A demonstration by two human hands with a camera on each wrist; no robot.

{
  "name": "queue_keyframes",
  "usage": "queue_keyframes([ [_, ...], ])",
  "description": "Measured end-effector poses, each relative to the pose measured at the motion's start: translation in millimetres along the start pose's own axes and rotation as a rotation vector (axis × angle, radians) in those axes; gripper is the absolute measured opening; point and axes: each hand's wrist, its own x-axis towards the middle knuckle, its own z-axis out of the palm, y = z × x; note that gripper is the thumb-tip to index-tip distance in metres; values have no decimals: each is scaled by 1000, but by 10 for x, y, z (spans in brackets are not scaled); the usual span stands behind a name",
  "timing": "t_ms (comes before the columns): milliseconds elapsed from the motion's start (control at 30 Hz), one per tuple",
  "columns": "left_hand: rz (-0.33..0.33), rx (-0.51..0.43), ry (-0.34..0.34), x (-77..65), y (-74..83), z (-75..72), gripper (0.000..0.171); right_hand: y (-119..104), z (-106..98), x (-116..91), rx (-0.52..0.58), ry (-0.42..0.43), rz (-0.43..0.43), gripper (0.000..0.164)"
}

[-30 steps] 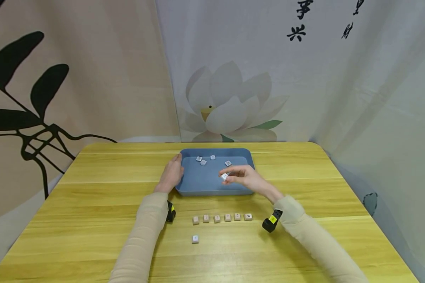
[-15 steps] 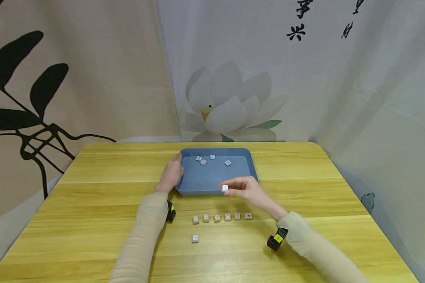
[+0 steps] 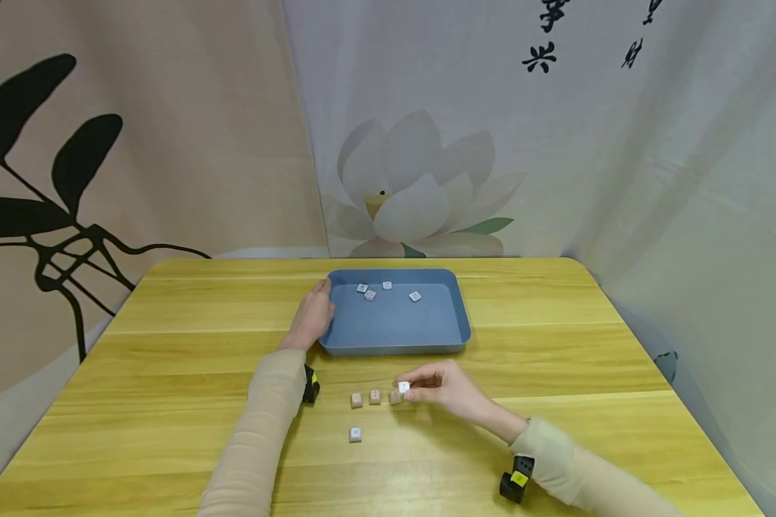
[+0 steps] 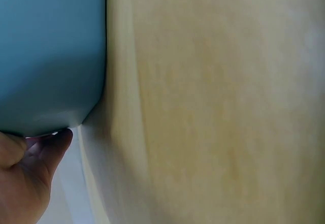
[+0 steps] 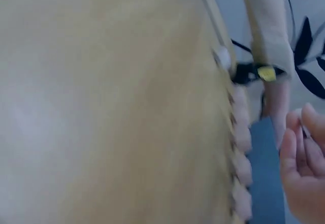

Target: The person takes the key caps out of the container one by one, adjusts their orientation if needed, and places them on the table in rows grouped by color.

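My left hand [image 3: 310, 316] holds the left side of a shallow blue tray [image 3: 397, 351]. In the left wrist view its fingers [image 4: 56, 150] meet the tray's outer wall [image 4: 51, 82], and the far side of the grip is hidden. My right hand [image 3: 449, 391] pinches a small white keycap [image 3: 404, 387] between thumb and fingertips, just over a row of keycaps. Three of that row show, one being a pinkish keycap [image 3: 375, 396]; the hand covers the others. A single white keycap [image 3: 356, 434] lies nearer to me. The right wrist view is blurred, with my right hand [image 5: 307, 168] at its edge.
Several white keycaps lie in the back part of the tray, among them a keycap [image 3: 415, 296] toward the right. Everything stands on a wooden table [image 3: 168, 402]. A printed curtain [image 3: 233, 143] hangs behind it.
My right hand has moved from above the tray toward me, carrying the white keycap to the row and covering the row's right part. The left hand stays at the tray's side.
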Motion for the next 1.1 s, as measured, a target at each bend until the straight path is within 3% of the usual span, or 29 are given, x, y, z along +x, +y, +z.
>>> queue_keyframes([
  [233, 4, 14, 6, -9, 10, -2, 56, -45, 276, -102, -6, -16, 51, 25],
  [500, 15, 0, 4, -3, -4, -11, 55, -107, 490, -77, -59, -5, 87, 20],
  [900, 4, -4, -3, -6, 6, -13, 55, -89, 590, 22, -270, -16, 27, 17],
  [1100, 11, 10, 5, -5, 5, -9, 55, -99, 595, 27, -283, -29, 19, 16],
])
